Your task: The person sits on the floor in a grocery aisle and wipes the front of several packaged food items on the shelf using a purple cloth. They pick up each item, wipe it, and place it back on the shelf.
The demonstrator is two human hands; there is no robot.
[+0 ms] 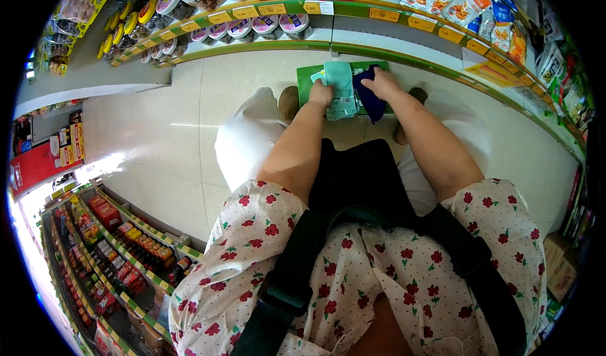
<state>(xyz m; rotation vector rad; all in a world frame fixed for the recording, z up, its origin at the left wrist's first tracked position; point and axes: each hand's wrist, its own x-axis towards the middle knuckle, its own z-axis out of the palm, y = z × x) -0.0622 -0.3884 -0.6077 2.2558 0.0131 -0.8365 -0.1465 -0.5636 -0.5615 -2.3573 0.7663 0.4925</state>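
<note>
Low between my feet, my left hand (321,93) grips the left edge of several flat teal packets (340,87), which overlap one another. A bunched dark-blue cloth (370,99) is pinched in my right hand (384,82), just right of the packets, and its lower end hangs down. Beneath both lies a flat green panel or box (308,70) with white writing, largely covered by the packets, the cloth and my hands. Whether the packets rest on it or are lifted slightly, I cannot tell.
A curved store shelf (350,48) with green edging runs close in front. Lidded plastic tubs (265,23) and snack bags (466,3) stand on its levels. Another shelf (128,261) with bottles and packets is at the lower left. Cardboard boxes (558,266) sit at the right.
</note>
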